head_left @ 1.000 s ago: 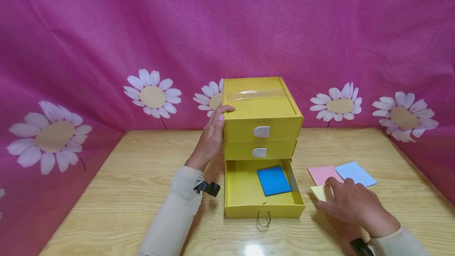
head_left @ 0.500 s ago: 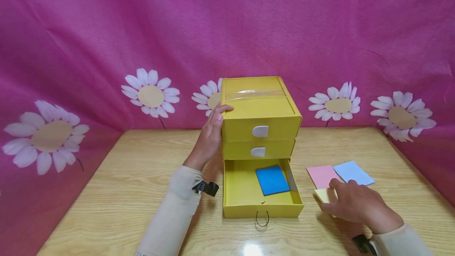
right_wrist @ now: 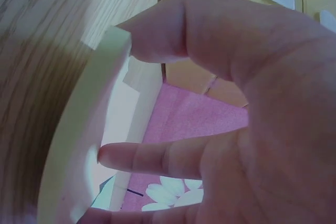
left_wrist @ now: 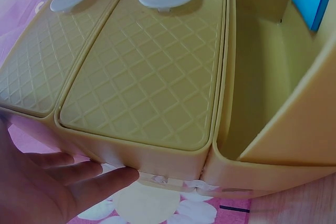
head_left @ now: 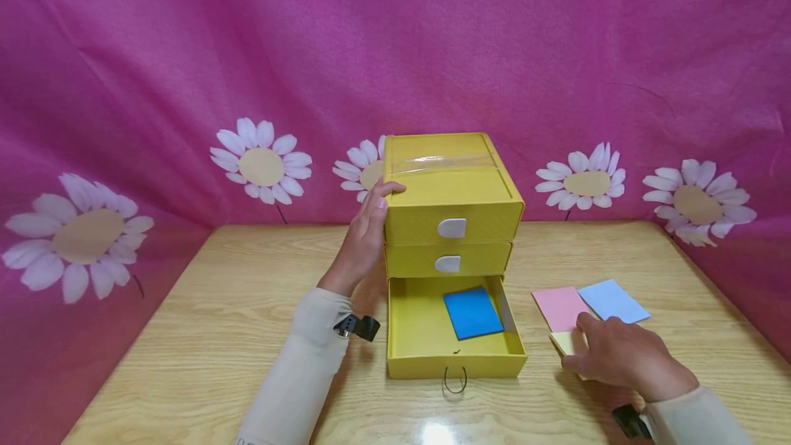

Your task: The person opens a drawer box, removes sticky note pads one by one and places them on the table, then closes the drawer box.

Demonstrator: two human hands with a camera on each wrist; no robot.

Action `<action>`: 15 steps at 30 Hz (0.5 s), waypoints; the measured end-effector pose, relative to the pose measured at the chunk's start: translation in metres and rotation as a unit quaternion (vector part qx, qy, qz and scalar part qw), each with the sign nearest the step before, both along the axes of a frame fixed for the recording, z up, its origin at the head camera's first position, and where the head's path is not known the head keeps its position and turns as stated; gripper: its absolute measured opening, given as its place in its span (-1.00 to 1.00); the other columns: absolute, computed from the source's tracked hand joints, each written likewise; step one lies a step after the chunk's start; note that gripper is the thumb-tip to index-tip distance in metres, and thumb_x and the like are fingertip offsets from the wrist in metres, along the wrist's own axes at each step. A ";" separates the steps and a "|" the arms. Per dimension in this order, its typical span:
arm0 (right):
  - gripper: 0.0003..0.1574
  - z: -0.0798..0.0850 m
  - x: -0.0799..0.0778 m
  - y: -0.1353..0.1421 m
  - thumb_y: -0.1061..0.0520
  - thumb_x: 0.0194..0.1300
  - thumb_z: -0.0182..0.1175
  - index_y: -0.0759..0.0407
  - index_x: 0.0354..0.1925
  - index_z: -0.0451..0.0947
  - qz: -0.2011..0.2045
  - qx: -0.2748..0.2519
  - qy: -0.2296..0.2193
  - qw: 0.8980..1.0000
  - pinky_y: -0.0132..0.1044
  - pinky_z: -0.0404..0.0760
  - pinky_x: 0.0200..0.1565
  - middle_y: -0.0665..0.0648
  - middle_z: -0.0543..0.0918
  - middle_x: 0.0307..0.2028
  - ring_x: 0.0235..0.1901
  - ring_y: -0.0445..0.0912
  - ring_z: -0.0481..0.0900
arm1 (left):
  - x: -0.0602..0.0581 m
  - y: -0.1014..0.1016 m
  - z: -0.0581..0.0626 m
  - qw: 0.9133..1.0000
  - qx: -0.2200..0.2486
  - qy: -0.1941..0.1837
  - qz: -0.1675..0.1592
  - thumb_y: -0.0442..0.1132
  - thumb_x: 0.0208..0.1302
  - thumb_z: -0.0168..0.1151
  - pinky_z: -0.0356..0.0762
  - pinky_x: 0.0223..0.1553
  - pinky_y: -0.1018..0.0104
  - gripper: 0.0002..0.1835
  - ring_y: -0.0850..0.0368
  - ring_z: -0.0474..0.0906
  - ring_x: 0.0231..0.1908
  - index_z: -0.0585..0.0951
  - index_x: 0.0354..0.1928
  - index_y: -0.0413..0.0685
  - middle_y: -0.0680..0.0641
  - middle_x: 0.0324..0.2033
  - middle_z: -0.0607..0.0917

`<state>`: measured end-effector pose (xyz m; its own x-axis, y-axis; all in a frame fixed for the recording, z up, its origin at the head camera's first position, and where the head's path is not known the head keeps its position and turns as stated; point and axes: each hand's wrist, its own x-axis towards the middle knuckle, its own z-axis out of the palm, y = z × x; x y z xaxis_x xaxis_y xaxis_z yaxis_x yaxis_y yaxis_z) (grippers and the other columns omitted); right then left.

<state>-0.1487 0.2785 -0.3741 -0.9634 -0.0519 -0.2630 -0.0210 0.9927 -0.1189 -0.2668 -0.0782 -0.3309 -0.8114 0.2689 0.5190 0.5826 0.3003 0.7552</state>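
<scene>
A yellow three-drawer box (head_left: 451,187) stands on the table, its bottom drawer (head_left: 417,325) pulled out. Inside that drawer lies a blue sticky note pad (head_left: 473,314). Against the box's left side rests my left hand (head_left: 361,239), one finger lying over the top edge; the left wrist view shows its fingers (left_wrist: 102,187) extended along the side wall. To the right, my right hand (head_left: 630,356) holds a pale yellow sticky note pad (head_left: 565,343) by its edges, partly hidden under the hand. In the right wrist view the thumb and fingertips meet this pad (right_wrist: 79,114).
A pink sticky note pad (head_left: 556,305) and a light blue one (head_left: 614,301) lie behind my right hand. The upper drawers are closed, with white tabs (head_left: 452,228). A dark loop handle (head_left: 455,383) hangs from the drawer front. A pink flowered cloth (head_left: 432,53) surrounds the table.
The right hand has drawn the pale yellow pad slightly toward the front right, and more of the pink pad shows. My left hand stays on the box.
</scene>
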 end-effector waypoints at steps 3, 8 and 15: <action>-0.32 -0.001 -0.001 0.001 -0.24 -0.02 0.33 0.21 -0.13 0.42 -0.002 0.001 -0.008 1.000 -0.08 0.39 -0.52 0.10 0.44 -0.52 -0.52 -0.02 0.40 | 0.001 0.000 0.001 1.000 0.003 -0.001 -0.004 0.05 0.54 -0.47 -0.09 0.39 -0.04 -0.52 0.18 -0.13 0.46 0.34 0.29 0.17 0.04 0.47 0.08; -0.25 -0.001 -0.002 0.001 -0.27 -0.03 0.36 0.23 -0.08 0.41 -0.005 0.004 -0.021 1.000 -0.05 0.43 -0.50 0.11 0.46 -0.50 -0.51 -0.01 0.41 | 0.001 0.001 0.002 1.000 0.005 -0.009 -0.007 -0.05 0.56 -0.45 -0.12 0.40 -0.04 -0.54 0.12 -0.14 0.47 0.33 0.31 0.10 -0.03 0.48 0.05; -0.31 -0.002 -0.002 0.003 -0.22 -0.12 0.38 0.17 -0.17 0.38 0.001 0.009 -0.010 1.000 -0.04 0.40 -0.53 0.13 0.42 -0.49 -0.51 0.01 0.39 | -0.001 -0.001 -0.001 1.000 0.000 0.006 -0.003 0.09 0.53 -0.48 -0.09 0.40 -0.03 -0.51 0.20 -0.13 0.46 0.35 0.28 0.20 0.06 0.46 0.11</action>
